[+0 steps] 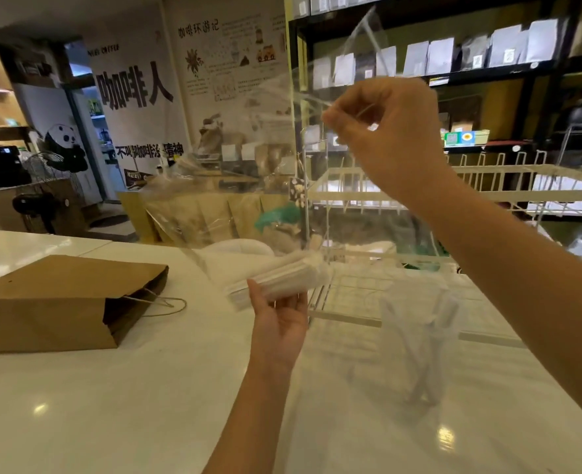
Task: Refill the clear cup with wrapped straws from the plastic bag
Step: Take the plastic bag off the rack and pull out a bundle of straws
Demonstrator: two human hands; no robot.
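A large clear plastic bag (235,186) hangs in the air over the white counter. My right hand (385,131) pinches its upper edge, held high. At the bag's bottom lies a bundle of white wrapped straws (279,275), and my left hand (279,316) cups that bundle from below through the plastic. The clear cup (419,343) stands on the counter to the right of my left hand, under my right forearm, with a few wrapped straws leaning inside it.
A brown paper bag (60,302) with a string handle lies on its side at the left of the white counter (146,405). A white wire rack (488,186) and a clear acrylic case (351,254) stand behind the cup. Shelves line the back wall.
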